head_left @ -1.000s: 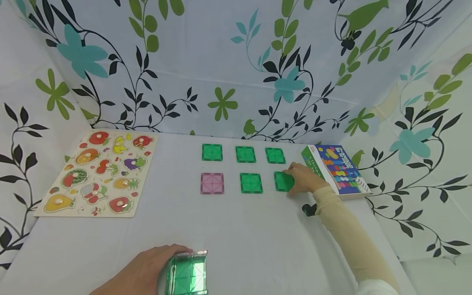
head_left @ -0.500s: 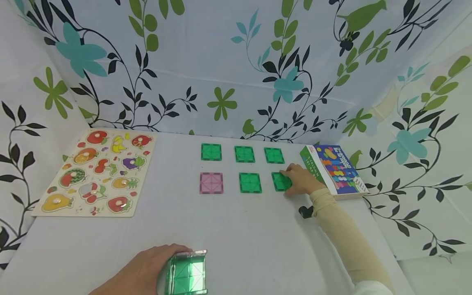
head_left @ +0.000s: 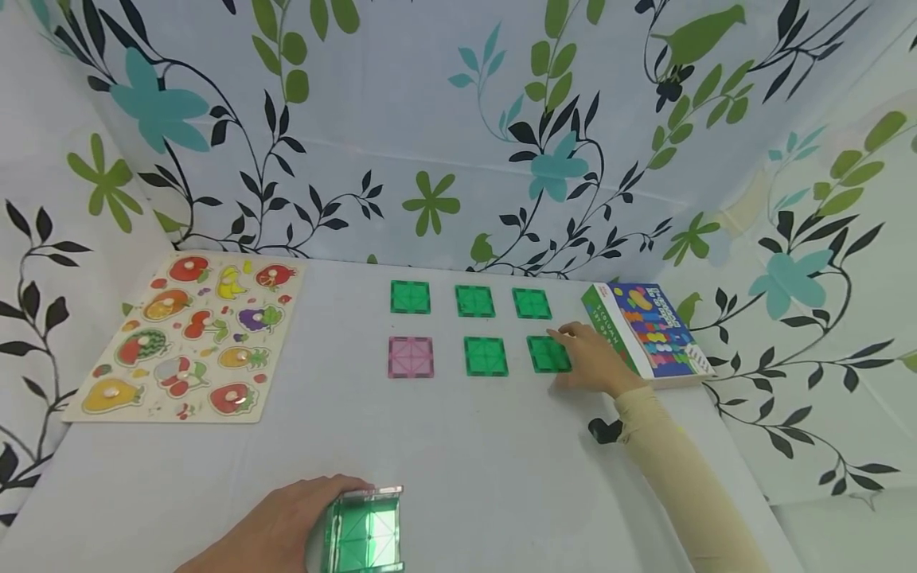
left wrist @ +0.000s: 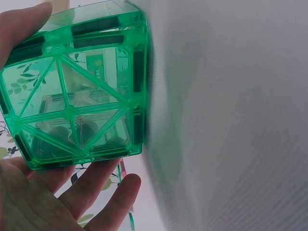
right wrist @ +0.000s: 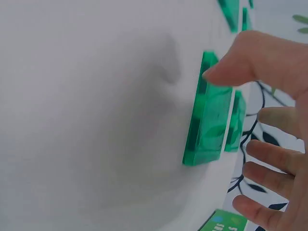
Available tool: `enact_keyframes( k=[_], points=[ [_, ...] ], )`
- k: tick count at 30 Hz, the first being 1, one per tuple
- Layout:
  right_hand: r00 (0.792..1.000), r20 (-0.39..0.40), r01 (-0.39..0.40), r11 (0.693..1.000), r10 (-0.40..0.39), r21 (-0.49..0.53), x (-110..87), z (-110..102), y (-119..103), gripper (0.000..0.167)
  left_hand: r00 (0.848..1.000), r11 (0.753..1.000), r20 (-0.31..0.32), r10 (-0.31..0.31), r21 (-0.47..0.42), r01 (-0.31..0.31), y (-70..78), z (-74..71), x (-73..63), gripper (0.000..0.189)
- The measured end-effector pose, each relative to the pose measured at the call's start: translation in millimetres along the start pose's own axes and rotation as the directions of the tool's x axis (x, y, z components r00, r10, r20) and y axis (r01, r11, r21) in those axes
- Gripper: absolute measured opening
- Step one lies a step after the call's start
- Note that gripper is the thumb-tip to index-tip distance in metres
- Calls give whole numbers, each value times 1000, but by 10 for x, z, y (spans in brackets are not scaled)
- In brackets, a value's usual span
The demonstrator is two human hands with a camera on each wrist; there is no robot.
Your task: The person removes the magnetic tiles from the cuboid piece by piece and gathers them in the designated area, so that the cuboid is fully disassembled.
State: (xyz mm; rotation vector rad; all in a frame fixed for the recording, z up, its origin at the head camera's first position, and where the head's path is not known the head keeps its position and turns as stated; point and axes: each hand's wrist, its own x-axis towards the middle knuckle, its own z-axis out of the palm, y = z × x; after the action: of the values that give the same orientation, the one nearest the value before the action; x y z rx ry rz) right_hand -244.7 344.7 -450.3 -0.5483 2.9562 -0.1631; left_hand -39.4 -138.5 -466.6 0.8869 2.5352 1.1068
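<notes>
Near the front edge, my left hand (head_left: 268, 525) holds a see-through green box of magnetic tiles (head_left: 367, 532). In the left wrist view its thumb lies along one side of the box (left wrist: 70, 113) and its fingers along the opposite side. My right hand (head_left: 591, 358) hovers with fingers spread beside the front-right green magnetic tile (head_left: 548, 355). Its thumb (right wrist: 231, 72) overlaps that tile's edge in the right wrist view. Alongside lie another green tile (head_left: 485, 356) and a pink tile (head_left: 411, 357). Behind them is a row of green tiles (head_left: 475, 301).
A wooden fruit puzzle board (head_left: 186, 338) lies at the left of the white table. To the right stands a blue and green box (head_left: 648, 330), close to my right hand. A black object (head_left: 605, 430) shows under the right wrist. Leaf-patterned cloth (head_left: 401, 119) hangs behind.
My right hand has loosened from the front-right green tile and drawn slightly back to the right, leaving more of the tile visible. The left hand and its box have stayed put.
</notes>
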Motion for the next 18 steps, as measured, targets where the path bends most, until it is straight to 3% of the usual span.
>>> enact_keyframes(
  k=[5,9,13,18],
  points=[
    [995,-85,67,990,-57,121,-275,-5,-284,89,999,999,1,-33,13,33,18,6,-16,91],
    [977,-156,174,964,-143,200,-523,7,-625,87,998,998,23,-59,-12,59,32,-3,-21,93],
    [933,-247,321,916,-262,241,-737,75,-989,86,994,993,63,-91,-72,96,40,-21,-24,95],
    [866,-300,486,812,-399,323,-935,190,-1489,84,980,975,109,-168,-127,181,50,-63,-51,98]
  ],
)
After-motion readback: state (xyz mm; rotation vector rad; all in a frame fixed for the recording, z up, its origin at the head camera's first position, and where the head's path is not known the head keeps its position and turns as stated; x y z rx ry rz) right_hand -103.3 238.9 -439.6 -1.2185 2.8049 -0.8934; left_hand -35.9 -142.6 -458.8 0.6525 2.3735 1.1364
